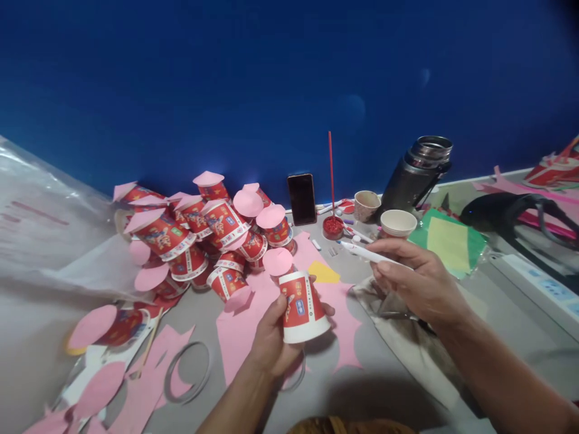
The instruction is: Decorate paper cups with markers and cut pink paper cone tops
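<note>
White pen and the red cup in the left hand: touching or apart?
Apart: in the head view, yellow paper shows in the gap between the white pen and the red cup.

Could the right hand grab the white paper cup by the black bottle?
Probably yes: the white paper cup stands just beyond the right hand, its rim uncovered, with nothing seeming to block the way. But the hand holds a white pen, which might make grabbing awkward.
</note>
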`<state>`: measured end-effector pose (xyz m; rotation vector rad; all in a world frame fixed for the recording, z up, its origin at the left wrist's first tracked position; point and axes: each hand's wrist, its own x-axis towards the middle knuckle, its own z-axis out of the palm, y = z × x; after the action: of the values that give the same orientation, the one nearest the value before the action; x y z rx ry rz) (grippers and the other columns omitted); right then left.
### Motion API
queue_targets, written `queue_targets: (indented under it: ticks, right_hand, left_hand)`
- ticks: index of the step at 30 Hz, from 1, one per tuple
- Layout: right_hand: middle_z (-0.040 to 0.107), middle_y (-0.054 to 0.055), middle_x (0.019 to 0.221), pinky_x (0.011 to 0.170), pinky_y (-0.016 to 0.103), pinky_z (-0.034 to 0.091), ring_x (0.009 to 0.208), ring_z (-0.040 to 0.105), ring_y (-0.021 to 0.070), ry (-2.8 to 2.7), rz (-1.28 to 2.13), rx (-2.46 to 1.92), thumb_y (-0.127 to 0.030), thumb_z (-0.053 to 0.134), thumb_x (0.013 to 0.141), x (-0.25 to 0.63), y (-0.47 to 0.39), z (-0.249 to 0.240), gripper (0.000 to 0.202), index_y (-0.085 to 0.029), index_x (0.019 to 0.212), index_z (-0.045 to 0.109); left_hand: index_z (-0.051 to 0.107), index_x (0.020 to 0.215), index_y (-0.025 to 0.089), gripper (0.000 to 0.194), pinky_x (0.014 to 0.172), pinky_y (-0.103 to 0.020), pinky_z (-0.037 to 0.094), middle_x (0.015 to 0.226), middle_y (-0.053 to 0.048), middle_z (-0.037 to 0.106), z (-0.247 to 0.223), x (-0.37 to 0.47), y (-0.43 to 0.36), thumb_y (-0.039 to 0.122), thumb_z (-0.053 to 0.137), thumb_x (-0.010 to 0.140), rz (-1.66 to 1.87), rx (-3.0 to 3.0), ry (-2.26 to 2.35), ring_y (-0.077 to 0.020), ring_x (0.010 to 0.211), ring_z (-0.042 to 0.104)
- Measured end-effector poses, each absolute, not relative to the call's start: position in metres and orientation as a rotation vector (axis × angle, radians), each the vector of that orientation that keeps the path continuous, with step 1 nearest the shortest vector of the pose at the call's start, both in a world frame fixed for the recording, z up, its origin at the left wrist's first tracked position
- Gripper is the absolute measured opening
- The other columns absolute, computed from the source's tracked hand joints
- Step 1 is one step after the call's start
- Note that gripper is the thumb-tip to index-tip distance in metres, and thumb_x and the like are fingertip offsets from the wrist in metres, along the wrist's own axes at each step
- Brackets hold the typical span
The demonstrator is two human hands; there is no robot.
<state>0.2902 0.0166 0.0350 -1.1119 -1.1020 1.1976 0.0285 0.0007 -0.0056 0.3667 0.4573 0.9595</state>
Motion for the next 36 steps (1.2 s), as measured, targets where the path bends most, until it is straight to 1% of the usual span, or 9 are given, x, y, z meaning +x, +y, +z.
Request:
queue_targets:
  ticks: [5,8,11,14,19,24,29,32,36]
  right_hand:
    - [0.063,-0.003,0.064,0.047,0.024,0.034,0.05,0.045,0.0096,-0.983,1.399,-0.97,-0.038,0.09,0.078,0.279,0.02,0.025,0.031,-0.021,0.102,0.08]
    - [0.062,-0.004,0.062,0.047,0.023,0.033,0.049,0.044,0.0088,-0.987,1.442,-0.935,-0.038,0.091,0.076,0.275,0.02,0.019,0.033,-0.021,0.102,0.079]
    - [0.065,-0.003,0.064,0.049,0.023,0.033,0.05,0.044,0.0088,-0.978,1.462,-0.898,-0.037,0.091,0.077,0.276,0.02,0.015,0.035,-0.02,0.104,0.078]
    - [0.066,-0.003,0.063,0.05,0.021,0.031,0.049,0.042,0.0066,-0.92,1.485,-0.859,-0.037,0.093,0.076,0.277,0.019,0.015,0.031,-0.021,0.095,0.076]
    - [0.072,-0.001,0.069,0.049,0.021,0.032,0.049,0.043,0.0068,-0.848,1.481,-0.847,-0.038,0.097,0.071,0.277,0.019,0.017,0.037,-0.021,0.093,0.074]
    - [0.066,-0.002,0.065,0.049,0.024,0.033,0.05,0.043,0.0084,-0.88,1.395,-0.813,-0.045,0.096,0.075,0.274,0.013,0.015,0.038,-0.02,0.095,0.075]
    - [0.06,-0.004,0.06,0.049,0.023,0.035,0.049,0.042,0.0082,-0.84,1.338,-0.803,-0.056,0.093,0.078,0.266,0.01,0.01,0.04,-0.023,0.092,0.077]
    - [0.07,0.002,0.071,0.048,0.025,0.04,0.053,0.048,0.0106,-0.861,1.332,-0.848,-0.062,0.091,0.079,0.262,0.007,0.009,0.046,-0.023,0.1,0.079]
    - [0.061,-0.002,0.059,0.045,0.024,0.038,0.05,0.048,0.0112,-0.918,1.256,-0.861,-0.063,0.089,0.082,0.259,-0.003,0.009,0.043,-0.022,0.088,0.077]
  left_hand:
    - [0.076,0.116,0.01,0.038,0.1,-0.052,0.061,0.108,-0.016,0.084,-0.01,0.024,0.002,0.039,0.082,0.092,0.945,0.365,0.486,-0.0342,0.101,0.081]
    - [0.075,0.12,0.011,0.043,0.098,-0.057,0.061,0.115,-0.019,0.082,-0.009,0.024,0.001,0.045,0.077,0.094,0.878,0.342,0.463,-0.0386,0.109,0.079]
    - [0.074,0.122,0.013,0.052,0.087,-0.05,0.065,0.116,-0.017,0.082,-0.015,0.026,-0.004,0.051,0.085,0.087,0.86,0.349,0.452,-0.0362,0.104,0.08]
    - [0.073,0.121,0.014,0.05,0.087,-0.046,0.065,0.108,-0.013,0.083,-0.019,0.028,-0.008,0.035,0.093,0.081,0.903,0.38,0.53,-0.0303,0.095,0.081]
    - [0.071,0.128,0.005,0.048,0.105,-0.056,0.059,0.127,-0.023,0.079,-0.019,0.025,0.001,0.036,0.077,0.091,0.828,0.333,0.58,-0.0397,0.117,0.077]
    - [0.072,0.127,0.007,0.051,0.081,-0.044,0.065,0.113,-0.02,0.083,-0.03,0.02,0.011,0.047,0.075,0.096,0.759,0.391,0.461,-0.0366,0.103,0.081]
    - [0.072,0.127,0.006,0.049,0.089,-0.05,0.064,0.122,-0.021,0.08,-0.036,0.019,0.012,0.041,0.076,0.093,0.782,0.348,0.428,-0.0378,0.11,0.078]
    - [0.071,0.131,0.01,0.054,0.08,-0.048,0.065,0.123,-0.02,0.08,-0.037,0.018,0.01,0.045,0.079,0.09,0.826,0.356,0.395,-0.037,0.105,0.079]
    - [0.075,0.123,0.012,0.05,0.073,-0.04,0.065,0.114,-0.015,0.083,-0.044,0.019,0.007,0.047,0.085,0.088,0.851,0.384,0.403,-0.0305,0.094,0.08]
